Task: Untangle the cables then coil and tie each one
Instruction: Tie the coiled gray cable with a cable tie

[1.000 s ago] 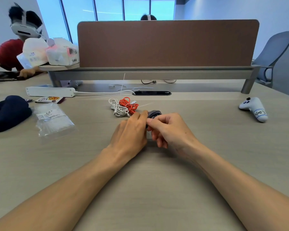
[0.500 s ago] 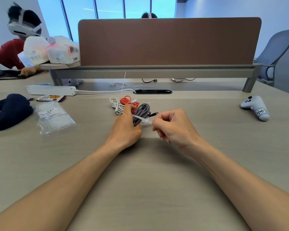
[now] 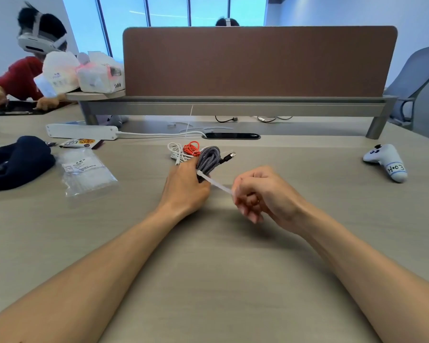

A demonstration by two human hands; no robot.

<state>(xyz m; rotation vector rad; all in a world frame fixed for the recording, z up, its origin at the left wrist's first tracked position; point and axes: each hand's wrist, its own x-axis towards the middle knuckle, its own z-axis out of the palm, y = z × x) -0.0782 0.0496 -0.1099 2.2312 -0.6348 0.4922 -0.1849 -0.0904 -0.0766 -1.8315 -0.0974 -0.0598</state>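
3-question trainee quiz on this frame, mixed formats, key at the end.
1. Multiple choice: what colour is the coiled cable that the left hand grips? A orange, B grey, C white.
2. True or false: the right hand pinches the free end of the tie that runs from that cable.
3. Fill in: the clear bag lies to the ____ of the left hand.
Key: 1 B; 2 true; 3 left.
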